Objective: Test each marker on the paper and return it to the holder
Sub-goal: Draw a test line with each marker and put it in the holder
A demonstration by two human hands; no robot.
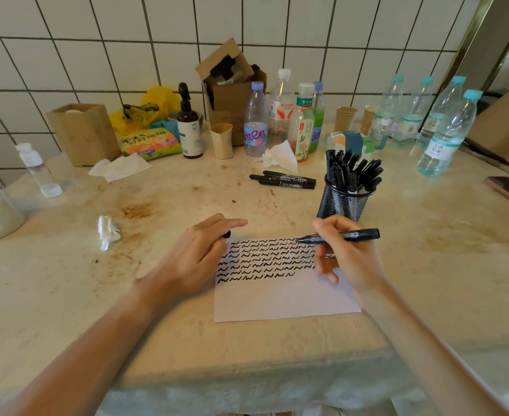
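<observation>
Your stained desk [67, 280] carries the paper [283, 298], already filled across its upper half with rows of black squiggles; the last row stops short of the right edge and the lower half is bare. So I judge you well into the testing but not through it. The mesh holder [341, 202] behind the paper is packed with black markers, and three more markers [286, 179] lie loose to its left, apart from it; whether those are tested I cannot tell. Your left hand [199, 253] rests on the paper's left edge, fingers curled around a black cap [226, 234]. Your right hand [349, 253] pinches the uncapped marker [337, 236], tip at the top row. Readable print: "amen" on a bottle [255, 121]; marker text is too small.
</observation>
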